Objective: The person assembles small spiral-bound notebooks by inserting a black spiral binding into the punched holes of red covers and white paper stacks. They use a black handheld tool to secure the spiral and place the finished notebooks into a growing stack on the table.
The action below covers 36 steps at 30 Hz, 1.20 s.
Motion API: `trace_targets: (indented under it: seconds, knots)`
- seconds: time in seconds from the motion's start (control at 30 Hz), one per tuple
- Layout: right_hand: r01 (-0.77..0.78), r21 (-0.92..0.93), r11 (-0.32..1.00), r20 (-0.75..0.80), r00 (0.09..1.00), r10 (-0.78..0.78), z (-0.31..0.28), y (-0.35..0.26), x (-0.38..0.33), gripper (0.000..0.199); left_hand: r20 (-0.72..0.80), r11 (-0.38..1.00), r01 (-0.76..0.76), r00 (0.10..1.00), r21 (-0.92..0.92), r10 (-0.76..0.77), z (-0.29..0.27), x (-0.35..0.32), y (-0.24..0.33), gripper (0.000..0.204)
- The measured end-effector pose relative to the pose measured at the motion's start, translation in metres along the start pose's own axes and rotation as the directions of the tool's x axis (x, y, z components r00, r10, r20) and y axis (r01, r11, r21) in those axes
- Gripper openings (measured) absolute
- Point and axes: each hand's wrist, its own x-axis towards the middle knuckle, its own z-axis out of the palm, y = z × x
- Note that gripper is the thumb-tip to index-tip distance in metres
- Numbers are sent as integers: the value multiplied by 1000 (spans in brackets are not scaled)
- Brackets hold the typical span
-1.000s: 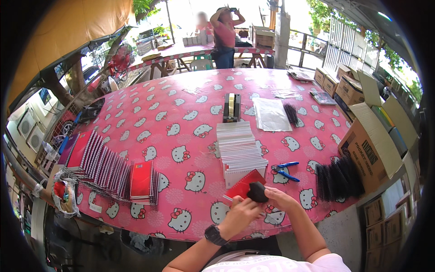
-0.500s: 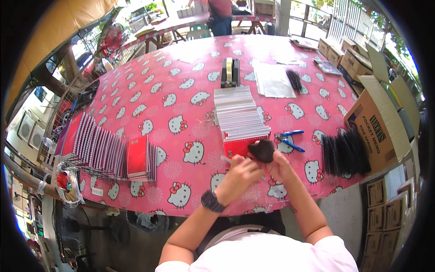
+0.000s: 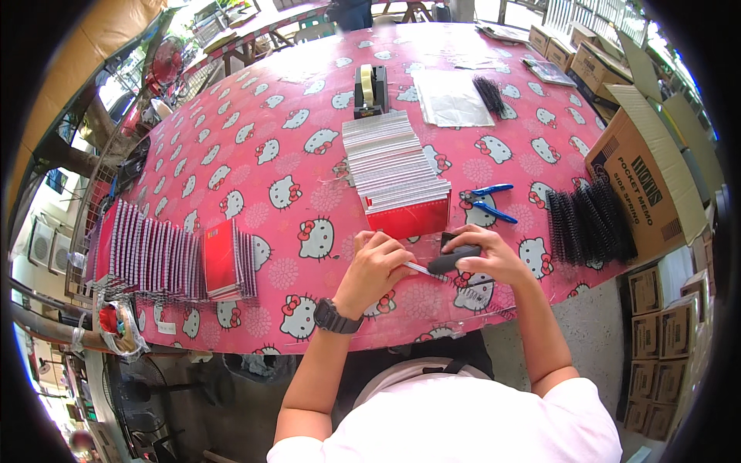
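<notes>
My left hand (image 3: 377,266) pinches a thin, pale, stick-like piece (image 3: 417,268), whose kind I cannot make out. My right hand (image 3: 488,256) grips a rounded black handheld tool (image 3: 455,260), and its tip meets the end of the pale piece. Just beyond both hands lies a long leaning row of notepads (image 3: 390,154), with a red cover (image 3: 409,220) facing me at its near end. Blue-handled pliers (image 3: 492,204) lie spread to the right of that row. A loose spiral coil (image 3: 480,297) rests below my right hand.
Bound notebooks (image 3: 154,251) and a red-covered stack (image 3: 221,258) stand at left. Black spiral coils (image 3: 588,224) are piled at right beside an open carton (image 3: 641,189). A tape dispenser (image 3: 370,89) and white sheets (image 3: 453,99) lie farther back. A plastic bag (image 3: 120,324) hangs at the left edge.
The view has tilted, so the table sits higher in it. My right hand has turned the black tool over and brought it against the pale piece; my hands are slightly farther apart.
</notes>
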Motion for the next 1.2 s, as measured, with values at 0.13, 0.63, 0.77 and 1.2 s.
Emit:
trace_targets:
  seconds: [0.13, 0.63, 0.77, 1.2]
  knots:
    - [129, 214, 968, 74, 986, -148, -1, -5, -4, 55, 6, 999, -16, 1000, -45, 17, -5, 3, 1, 18]
    - [-124, 2, 992, 136, 983, 122, -5, -12, 3, 56, 49, 993, -6, 999, -117, 12, -6, 12, 0, 27]
    - [72, 178, 981, 17, 997, -76, -11, 17, 7, 54, -145, 854, 143, 959, -500, -245, 2, 9, -3, 68]
    - [-17, 18, 1000, -29, 999, 17, 3, 11, 20, 59, 33, 440, 232, 910, -868, -414, 47, -27, -24, 23]
